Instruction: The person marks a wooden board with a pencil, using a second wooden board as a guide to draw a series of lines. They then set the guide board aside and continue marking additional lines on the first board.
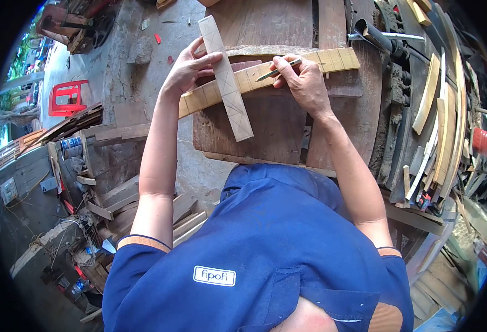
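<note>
The left hand (191, 65) is pressed down on a pale wooden template strip (226, 78) marked with crossed diagonal lines, its fingers curled over the strip's left edge and the thumb laid across its face, pinning it flat. That strip lies crosswise on top of a long, slightly curved yellowish wooden slat (265, 77), which bears short pencil ticks along its length and runs from lower left to upper right across a worn brown wooden work surface (265, 133). The right hand (304, 80) rests on the slat just to the right of the crossing – its fingers are closed around a pencil (279, 70), gripped in a writing hold with the tip pointing left and touching the slat's face, near the template strip's right edge. Both bare forearms reach forward from a blue short-sleeved shirt (265, 243) with orange-trimmed cuffs and a small white label on the chest. To the right of the work surface lies a stack of curved wooden pieces (442, 133) – thin, bowed strips leaning against one another beside a dark, grimy machine part (398, 61). On the left, well apart from the hands, a red plastic stool (66, 98) stands on the concrete floor, with loose wood offcuts (116, 205) piled below it
</note>
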Tool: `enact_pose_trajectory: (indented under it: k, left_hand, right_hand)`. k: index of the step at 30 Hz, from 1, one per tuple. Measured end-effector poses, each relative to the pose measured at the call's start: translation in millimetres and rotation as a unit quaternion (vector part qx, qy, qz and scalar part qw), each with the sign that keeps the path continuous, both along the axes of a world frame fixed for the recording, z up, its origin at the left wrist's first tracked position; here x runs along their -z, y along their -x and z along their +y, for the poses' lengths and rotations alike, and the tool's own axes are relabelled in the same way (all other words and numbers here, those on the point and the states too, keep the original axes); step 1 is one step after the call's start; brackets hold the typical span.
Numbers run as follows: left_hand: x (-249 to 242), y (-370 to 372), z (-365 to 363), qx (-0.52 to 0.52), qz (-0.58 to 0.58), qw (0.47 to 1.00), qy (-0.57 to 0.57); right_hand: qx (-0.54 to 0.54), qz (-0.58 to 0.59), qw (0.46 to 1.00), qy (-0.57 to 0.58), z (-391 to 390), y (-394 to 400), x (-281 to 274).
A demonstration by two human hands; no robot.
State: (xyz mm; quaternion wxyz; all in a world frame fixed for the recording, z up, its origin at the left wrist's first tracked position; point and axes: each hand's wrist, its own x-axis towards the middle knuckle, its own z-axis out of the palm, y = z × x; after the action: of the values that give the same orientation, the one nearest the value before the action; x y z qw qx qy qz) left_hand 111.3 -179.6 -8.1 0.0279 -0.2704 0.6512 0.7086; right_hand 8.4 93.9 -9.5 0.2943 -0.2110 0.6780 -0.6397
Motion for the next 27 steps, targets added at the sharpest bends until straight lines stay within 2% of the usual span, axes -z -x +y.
enact_pose_trajectory:
  k: [27]
  left_hand:
    - [2, 3, -3, 0.025, 0.012, 1.000, 0.005]
  right_hand:
    - [0.018, 0.011, 1.000, 0.000, -6, -4, -6]
